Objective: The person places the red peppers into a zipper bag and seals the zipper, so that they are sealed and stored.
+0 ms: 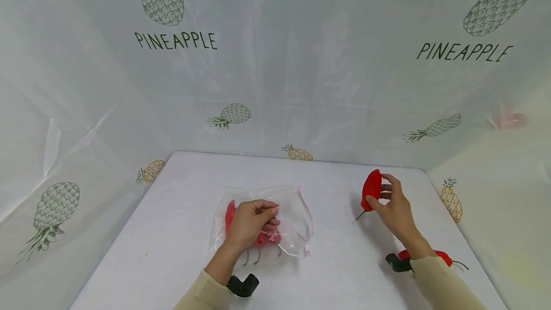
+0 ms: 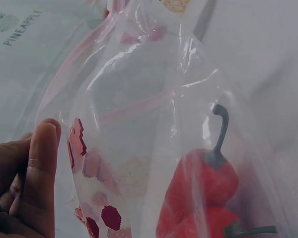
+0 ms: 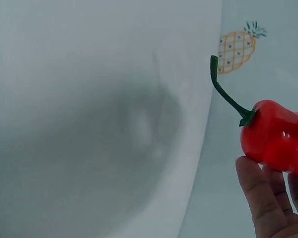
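Note:
My left hand (image 1: pixel 251 224) pinches the near side of a clear plastic bag (image 1: pixel 288 200) between thumb and fingers. Inside the bag lie several red chili peppers (image 2: pixel 203 173) with green stems, seen through the film; a pink strip runs along the bag's mouth. On the right, my right hand (image 1: pixel 397 207) holds another red chili pepper (image 1: pixel 371 189) above the table, its stem pointing down toward the near left. In the right wrist view this pepper (image 3: pixel 275 136) sits between the thumb side and the fingertips. Another red pepper (image 1: pixel 443 256) lies on the table, partly hidden by my right wrist.
A white table (image 1: pixel 336 262) bears everything. Around it hangs a white sheet (image 1: pixel 301 75) printed with pineapples, close to the table's back and side edges. Black wrist cameras (image 1: pixel 243 285) are strapped to both wrists.

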A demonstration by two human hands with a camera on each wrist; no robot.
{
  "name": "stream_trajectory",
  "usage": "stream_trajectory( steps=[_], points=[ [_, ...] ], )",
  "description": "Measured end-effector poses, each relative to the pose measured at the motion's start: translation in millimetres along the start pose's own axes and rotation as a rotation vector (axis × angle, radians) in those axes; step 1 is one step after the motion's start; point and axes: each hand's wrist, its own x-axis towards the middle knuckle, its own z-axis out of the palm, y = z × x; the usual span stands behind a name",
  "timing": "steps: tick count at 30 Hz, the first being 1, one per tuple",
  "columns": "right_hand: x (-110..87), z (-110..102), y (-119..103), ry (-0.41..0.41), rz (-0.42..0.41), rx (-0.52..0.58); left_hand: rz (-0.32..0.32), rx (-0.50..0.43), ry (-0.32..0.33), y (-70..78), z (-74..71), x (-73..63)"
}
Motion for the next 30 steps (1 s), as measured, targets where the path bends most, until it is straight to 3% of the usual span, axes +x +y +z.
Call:
stream_trajectory(
  steps=[19, 24, 30],
  points=[
    [-11.5, 26.5, -51.0, -0.095, -0.087, 0.064, 0.027, 0.013, 0.025, 2.0, -0.3, -1.5],
    [-16.5, 32.7, -65.6, -0.171, -0.086, 0.092, 0.019, 0.015, 0.034, 1.4, 0.3, -1.0],
    [-24.1, 39.8, -87.2, -0.323, -0.086, 0.12, 0.013, 0.022, 0.048, 1.0, 0.6, -0.7]
  ],
)
